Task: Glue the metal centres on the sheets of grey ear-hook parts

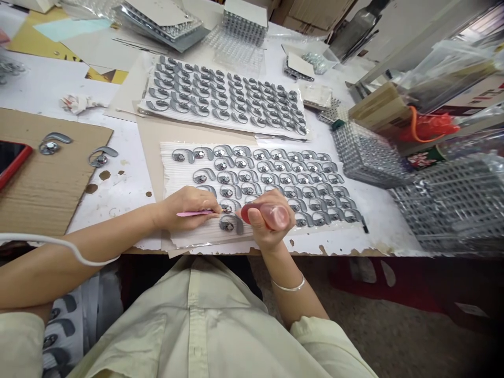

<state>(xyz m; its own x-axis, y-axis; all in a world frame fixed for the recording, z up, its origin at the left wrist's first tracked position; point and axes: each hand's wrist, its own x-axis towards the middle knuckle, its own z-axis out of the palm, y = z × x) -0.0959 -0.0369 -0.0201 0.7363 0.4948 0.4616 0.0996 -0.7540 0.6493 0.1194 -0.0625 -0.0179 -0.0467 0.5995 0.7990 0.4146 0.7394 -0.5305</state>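
My left hand (185, 207) is closed around pink tweezers (192, 213), whose tip reaches a grey hook-shaped piece (227, 209) with a round silver disc. In my right hand (264, 239) is a small squeeze bottle of reddish liquid (264, 215), tilted so its narrow end points left at the same piece. Whether the bottle tip touches it, I cannot tell. Rows of similar hook pieces lie on a white ribbed sheet (187, 236) under my hands. One of them (228, 224) sits just below the tweezers. My right hand hides part of the rows.
Behind lies a second sheet (232, 122) filled with hook pieces. At left, a phone with a red case (16, 165) and two loose pieces (101, 156) rest on cardboard (43, 199). Stacked clear trays (370, 152) stand at right. The table's front edge runs close to me.
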